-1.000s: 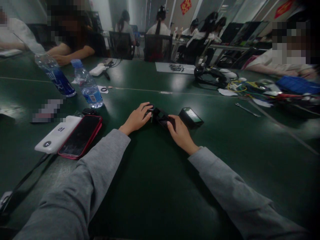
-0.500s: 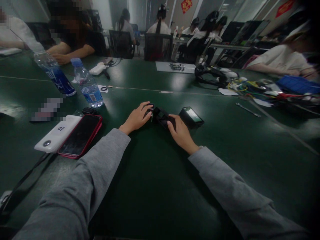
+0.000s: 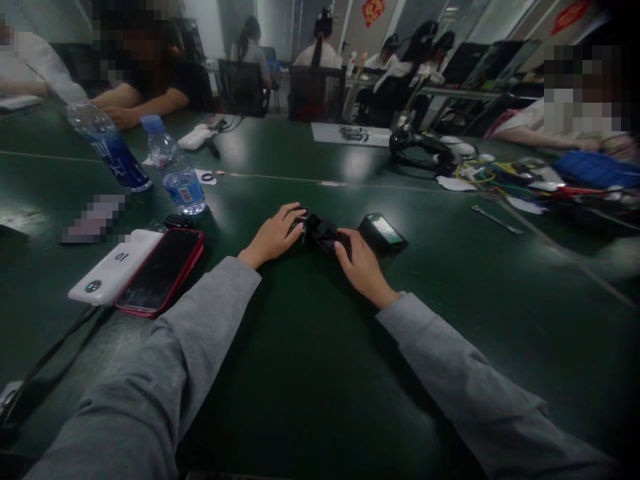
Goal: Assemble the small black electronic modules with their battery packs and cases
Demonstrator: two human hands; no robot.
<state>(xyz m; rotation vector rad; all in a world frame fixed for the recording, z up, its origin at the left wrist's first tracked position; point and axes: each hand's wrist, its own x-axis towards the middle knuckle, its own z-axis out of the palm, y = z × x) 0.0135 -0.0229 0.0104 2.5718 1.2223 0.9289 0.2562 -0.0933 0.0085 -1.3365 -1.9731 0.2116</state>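
My left arm (image 3: pixel 150 373) reaches forward from the lower left and my right arm (image 3: pixel 465 373) from the lower right, both grey-sleeved to the wrists, slanting inward. My left hand (image 3: pixel 274 233) shows its back, the bent fingers slightly apart, the thumb opposite them. My right hand (image 3: pixel 365 267) angles leftward in a grip, thumb on the near side. The two hands are near each other, not touching.

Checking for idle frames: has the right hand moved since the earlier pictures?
No. Against the small screened device lying beside it, the right hand shows no visible shift in any direction.
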